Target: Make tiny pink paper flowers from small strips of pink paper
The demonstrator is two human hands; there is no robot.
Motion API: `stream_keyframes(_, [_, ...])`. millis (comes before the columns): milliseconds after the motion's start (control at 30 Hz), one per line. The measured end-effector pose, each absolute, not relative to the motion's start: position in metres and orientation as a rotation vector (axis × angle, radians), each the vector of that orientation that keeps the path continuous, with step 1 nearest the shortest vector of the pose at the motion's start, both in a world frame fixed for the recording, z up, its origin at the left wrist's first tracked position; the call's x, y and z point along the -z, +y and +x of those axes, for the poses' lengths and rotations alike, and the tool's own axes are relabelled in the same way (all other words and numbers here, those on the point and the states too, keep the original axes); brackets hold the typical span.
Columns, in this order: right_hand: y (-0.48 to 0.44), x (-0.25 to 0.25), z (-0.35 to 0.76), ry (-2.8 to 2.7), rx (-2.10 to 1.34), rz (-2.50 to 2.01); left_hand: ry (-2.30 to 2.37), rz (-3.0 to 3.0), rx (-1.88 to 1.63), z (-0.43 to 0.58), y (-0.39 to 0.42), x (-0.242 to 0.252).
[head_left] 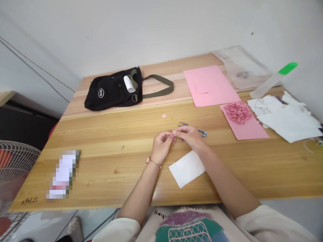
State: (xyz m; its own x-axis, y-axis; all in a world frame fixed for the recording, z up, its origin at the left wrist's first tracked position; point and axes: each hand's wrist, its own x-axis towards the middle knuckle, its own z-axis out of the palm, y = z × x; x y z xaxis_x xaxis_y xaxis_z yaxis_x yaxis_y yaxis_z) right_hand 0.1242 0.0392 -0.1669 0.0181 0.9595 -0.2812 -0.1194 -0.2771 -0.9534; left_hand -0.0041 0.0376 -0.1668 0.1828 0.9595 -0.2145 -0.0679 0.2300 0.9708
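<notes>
My left hand point(163, 146) and my right hand point(190, 137) meet above the middle of the table. Their fingertips pinch a tiny pink paper piece point(174, 134), mostly hidden by the fingers. Partly behind my right hand lies a pair of small snips with a blue handle point(202, 132). A white paper sheet point(186, 169) rests below my hands, its right end under my right forearm. Farther back, a small pink paper square point(164, 116) lies flat on the wood.
At the right, shredded pink paper point(238, 112) sits on a pink card point(248, 132), beside white tissues point(285, 117). Behind are pink sheets point(212, 80) and a green-capped glue bottle point(267, 79). A black bag point(113, 89) lies back left, a blurred phone point(63, 174) front left.
</notes>
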Motion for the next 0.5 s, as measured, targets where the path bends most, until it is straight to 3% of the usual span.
stream_keyframes(500, [0.0371, 0.1624, 0.1252, -0.969, -1.461, -1.328, 1.112, 1.103, -0.925, -0.0049, 0.0375, 0.1670])
